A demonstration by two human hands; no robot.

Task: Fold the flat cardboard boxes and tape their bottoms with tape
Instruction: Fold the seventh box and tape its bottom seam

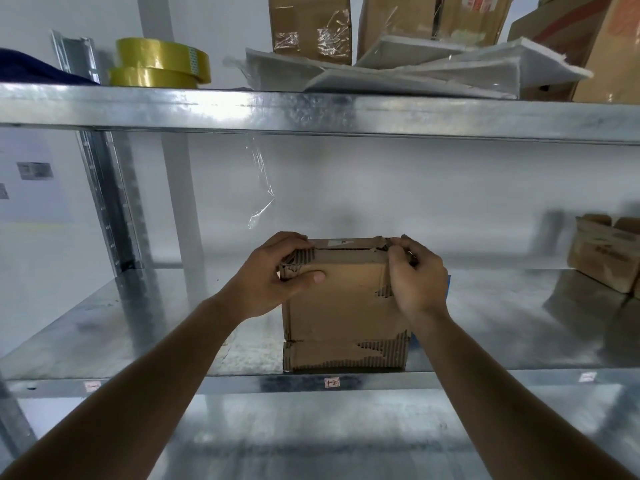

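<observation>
While both arms reach forward over the metal shelf (138,327), a worn cardboard box (341,306) stands near the shelf's front edge, roughly in the middle of the view, with its top flaps folded down and a narrow dark seam showing between them. The left hand (273,275) holds the box's upper left corner: its fingers curl over the top edge onto the flap and its thumb lies flat across the near face. The right hand (415,271) has the upper right corner, fingers bent and pinching at the torn end of the flap there. So each grip is closed around a corner of the box, neither one slack. The box's outer paper is ripped in several places, baring the corrugated ribs near both top corners and along the lower flap at the bottom.

On the upper shelf (311,109), two rolls of yellow tape (161,64) lie stacked at the left, well apart from the hands. Further right on that level are white padded sheets (415,71) and several brown cartons (311,26). A strip of clear film (261,181) hangs from the upper shelf's front lip, above the box. At the far right of the working shelf sits another small open carton (609,251).
</observation>
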